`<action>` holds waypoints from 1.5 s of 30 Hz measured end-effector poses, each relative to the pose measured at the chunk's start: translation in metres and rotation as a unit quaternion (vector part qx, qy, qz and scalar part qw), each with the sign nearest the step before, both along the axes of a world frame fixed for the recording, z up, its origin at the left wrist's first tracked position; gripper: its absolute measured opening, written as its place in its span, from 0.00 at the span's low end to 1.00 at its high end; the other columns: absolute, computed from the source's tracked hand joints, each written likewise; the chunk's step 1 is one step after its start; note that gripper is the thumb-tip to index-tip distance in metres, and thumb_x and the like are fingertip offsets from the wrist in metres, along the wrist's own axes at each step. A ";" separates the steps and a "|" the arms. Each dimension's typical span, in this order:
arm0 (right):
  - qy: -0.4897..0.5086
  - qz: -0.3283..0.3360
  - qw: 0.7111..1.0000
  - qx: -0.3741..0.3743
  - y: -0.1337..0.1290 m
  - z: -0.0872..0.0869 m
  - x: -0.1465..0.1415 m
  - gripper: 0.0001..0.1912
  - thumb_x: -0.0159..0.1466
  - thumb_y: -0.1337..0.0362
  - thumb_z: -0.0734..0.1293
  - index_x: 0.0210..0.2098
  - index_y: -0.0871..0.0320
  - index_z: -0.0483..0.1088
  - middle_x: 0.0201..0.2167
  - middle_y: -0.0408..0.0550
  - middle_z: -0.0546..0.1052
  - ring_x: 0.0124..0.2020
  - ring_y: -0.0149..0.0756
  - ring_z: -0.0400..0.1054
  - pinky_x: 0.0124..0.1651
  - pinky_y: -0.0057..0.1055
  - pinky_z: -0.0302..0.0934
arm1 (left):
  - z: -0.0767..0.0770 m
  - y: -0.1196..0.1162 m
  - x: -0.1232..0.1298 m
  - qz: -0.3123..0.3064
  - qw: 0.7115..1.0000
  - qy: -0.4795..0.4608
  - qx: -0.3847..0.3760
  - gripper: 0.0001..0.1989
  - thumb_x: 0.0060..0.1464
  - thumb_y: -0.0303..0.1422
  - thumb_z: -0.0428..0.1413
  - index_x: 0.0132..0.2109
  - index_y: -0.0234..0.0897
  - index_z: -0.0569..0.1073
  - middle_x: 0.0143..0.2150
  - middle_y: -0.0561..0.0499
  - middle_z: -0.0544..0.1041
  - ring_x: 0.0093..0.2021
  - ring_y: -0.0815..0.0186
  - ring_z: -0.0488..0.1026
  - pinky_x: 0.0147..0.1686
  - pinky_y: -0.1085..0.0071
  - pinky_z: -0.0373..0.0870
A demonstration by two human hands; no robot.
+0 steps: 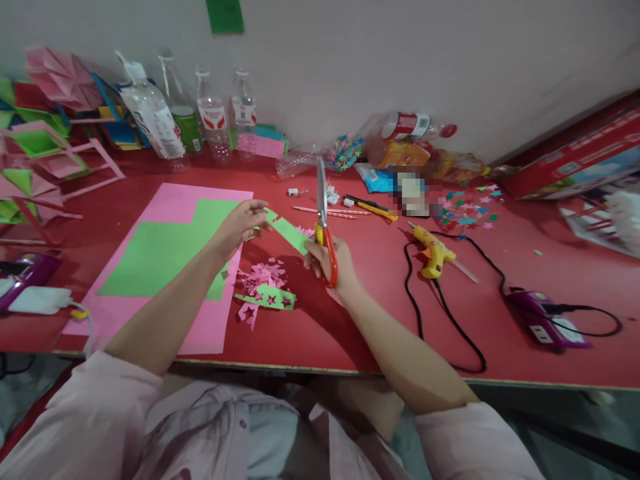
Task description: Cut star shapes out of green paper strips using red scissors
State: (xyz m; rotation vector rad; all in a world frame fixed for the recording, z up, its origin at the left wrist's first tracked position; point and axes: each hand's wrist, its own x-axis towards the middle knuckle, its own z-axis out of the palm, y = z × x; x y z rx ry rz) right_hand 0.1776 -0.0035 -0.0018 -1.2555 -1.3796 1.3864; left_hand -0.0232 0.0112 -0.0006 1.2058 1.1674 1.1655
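My right hand [327, 261] holds scissors [323, 200] with red and yellow handles, their blades pointing up and away. The same hand's fingertips pinch one end of a green paper strip [293, 235]. At the strip's other end is my left hand [247, 220], fingers bent around its left edge. Below the strip, pink paper scraps [264, 275] and a green piece with star-shaped holes [275, 297] lie on the red table [320, 340]. To the left, green paper [155, 257] rests on a larger pink sheet [175, 200].
Plastic bottles [213, 120] stand along the wall, with others lying farther right. A yellow glue gun [434, 253] with a black cable lies at the right, near small paper stars [467, 207] and a purple power strip [550, 320]. Paper-and-stick models [45, 147] fill the far left.
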 end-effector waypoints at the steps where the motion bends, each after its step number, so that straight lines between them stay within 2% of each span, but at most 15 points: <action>1: 0.020 -0.005 1.000 0.008 0.000 0.000 0.000 0.10 0.54 0.61 0.64 0.22 0.56 0.59 0.14 0.40 0.70 0.11 0.24 0.57 0.13 0.21 0.47 | 0.000 -0.001 0.000 -0.013 1.000 -0.019 -0.014 0.15 0.49 0.38 0.55 0.43 0.35 0.68 0.41 0.48 0.73 0.34 0.70 0.72 0.33 0.71 0.67; 4: 0.049 0.003 0.999 0.014 -0.004 -0.003 -0.003 0.11 0.55 0.59 0.65 0.24 0.57 0.60 0.16 0.41 0.73 0.12 0.24 0.59 0.13 0.20 0.47 | 0.000 -0.005 0.005 -0.087 0.996 0.016 -0.014 0.13 0.50 0.41 0.56 0.35 0.33 0.71 0.35 0.48 0.75 0.34 0.68 0.73 0.36 0.68 0.67; 6: 0.040 0.018 0.999 0.005 -0.007 -0.004 -0.005 0.10 0.55 0.59 0.66 0.25 0.57 0.60 0.16 0.41 0.73 0.10 0.22 0.56 0.12 0.21 0.47 | -0.001 -0.008 0.011 -0.079 0.995 0.059 0.023 0.13 0.49 0.41 0.57 0.30 0.34 0.72 0.28 0.51 0.74 0.31 0.69 0.71 0.37 0.68 0.67; 9: 0.032 0.041 0.999 -0.005 -0.011 -0.005 -0.007 0.11 0.55 0.59 0.66 0.24 0.57 0.61 0.15 0.40 0.72 0.09 0.21 0.53 0.12 0.21 0.46 | -0.002 -0.010 0.018 -0.060 0.996 0.053 0.041 0.12 0.49 0.39 0.56 0.26 0.34 0.70 0.24 0.53 0.72 0.28 0.70 0.69 0.36 0.69 0.65; 13: 0.030 0.055 0.998 0.002 -0.014 -0.001 -0.007 0.14 0.56 0.55 0.67 0.25 0.57 0.62 0.13 0.38 0.70 0.09 0.22 0.54 0.11 0.21 0.46 | -0.005 -0.008 0.018 -0.064 0.998 0.011 0.014 0.09 0.48 0.35 0.54 0.24 0.35 0.68 0.22 0.55 0.69 0.26 0.71 0.66 0.32 0.70 0.63; 15: 0.028 0.049 0.998 0.012 -0.013 0.001 -0.005 0.14 0.56 0.54 0.68 0.26 0.57 0.63 0.13 0.37 0.69 0.10 0.22 0.54 0.11 0.21 0.46 | -0.005 -0.009 0.017 -0.079 0.997 0.026 -0.001 0.09 0.48 0.34 0.54 0.23 0.35 0.66 0.21 0.56 0.65 0.24 0.72 0.63 0.30 0.72 0.61; 20: 0.040 0.061 0.997 0.006 -0.011 -0.002 -0.004 0.14 0.55 0.55 0.68 0.27 0.58 0.63 0.13 0.36 0.69 0.10 0.22 0.55 0.11 0.20 0.47 | 0.001 -0.014 0.021 -0.181 0.976 0.117 -0.010 0.09 0.48 0.34 0.53 0.24 0.36 0.66 0.20 0.58 0.61 0.22 0.74 0.57 0.25 0.73 0.55; 25: 0.040 0.048 0.998 0.005 -0.010 -0.006 -0.006 0.11 0.55 0.59 0.67 0.25 0.56 0.60 0.13 0.37 0.68 0.10 0.23 0.55 0.12 0.21 0.48 | 0.006 -0.018 0.029 -0.193 0.974 0.115 0.015 0.11 0.49 0.35 0.55 0.23 0.36 0.65 0.20 0.58 0.60 0.22 0.74 0.58 0.24 0.74 0.57; 29: 0.024 0.015 0.999 0.035 -0.011 0.000 -0.005 0.11 0.57 0.57 0.65 0.26 0.56 0.60 0.15 0.38 0.70 0.10 0.23 0.55 0.13 0.23 0.48 | 0.002 -0.018 0.032 -0.214 0.971 0.099 0.039 0.09 0.51 0.36 0.54 0.28 0.35 0.69 0.23 0.57 0.66 0.25 0.74 0.63 0.28 0.74 0.62; 32: -0.004 0.020 0.999 0.048 -0.011 0.005 -0.001 0.15 0.58 0.53 0.64 0.25 0.56 0.60 0.13 0.37 0.66 0.10 0.24 0.54 0.14 0.24 0.48 | -0.002 -0.015 0.031 -0.178 0.982 0.052 0.035 0.09 0.53 0.36 0.52 0.30 0.35 0.69 0.24 0.55 0.69 0.25 0.72 0.68 0.28 0.73 0.66; 36: -0.069 0.063 0.994 0.056 -0.007 0.008 0.003 0.21 0.56 0.46 0.65 0.23 0.56 0.58 0.13 0.36 0.61 0.14 0.25 0.54 0.18 0.25 0.50 | -0.001 -0.010 0.023 -0.028 0.998 -0.041 0.035 0.08 0.52 0.34 0.52 0.28 0.36 0.66 0.19 0.57 0.66 0.18 0.74 0.65 0.20 0.77 0.64; 39: -0.152 0.108 0.980 0.067 -0.005 0.007 0.006 0.23 0.56 0.43 0.64 0.24 0.56 0.58 0.16 0.37 0.62 0.18 0.26 0.56 0.22 0.26 0.50 | 0.002 -0.006 0.014 0.070 0.990 -0.093 0.074 0.05 0.51 0.31 0.53 0.29 0.36 0.67 0.19 0.58 0.65 0.17 0.76 0.61 0.17 0.80 0.59; 42: -0.215 0.153 0.962 0.068 -0.006 0.005 0.007 0.24 0.57 0.42 0.63 0.24 0.56 0.58 0.17 0.37 0.61 0.19 0.27 0.55 0.24 0.27 0.49 | 0.002 -0.004 0.008 0.112 0.981 -0.107 0.115 0.06 0.52 0.31 0.53 0.28 0.37 0.67 0.19 0.58 0.63 0.17 0.76 0.60 0.16 0.80 0.58; 45: -0.226 0.187 0.954 0.056 -0.009 0.005 0.007 0.24 0.58 0.41 0.61 0.24 0.56 0.58 0.17 0.37 0.60 0.19 0.27 0.54 0.24 0.27 0.48 | 0.001 -0.004 0.007 0.117 0.979 -0.096 0.139 0.09 0.53 0.32 0.52 0.26 0.37 0.65 0.18 0.58 0.62 0.17 0.77 0.59 0.16 0.79 0.57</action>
